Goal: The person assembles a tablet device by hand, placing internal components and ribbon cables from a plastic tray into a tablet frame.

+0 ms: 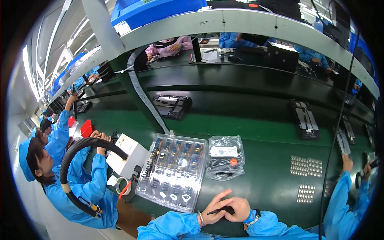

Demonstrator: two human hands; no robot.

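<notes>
Close in front of me my two hands meet over the green bench top. My right hand (240, 209) is curled closed around a slim dark pointed tool (226, 209), whose tip points left across the other palm. The tool's exact kind is too small to make out. My left hand (211, 209) touches the right one, with its fingers stretched out. Nearest to the left hand lies a clear plastic tray (191, 203) with rows of small parts in its compartments. Just beyond my hands is a clear plastic bag (227, 176) with a white label, an orange-red round spot and dark contents.
Left of the tray stand a white box with a black hose (125, 157) and a tape roll (122, 186). Small metallic pieces (306, 166) lie in blocks at right. Dark device housings (305, 120) sit farther back. Co-workers in blue sit on both sides; a metal shelf beam (224, 20) crosses above.
</notes>
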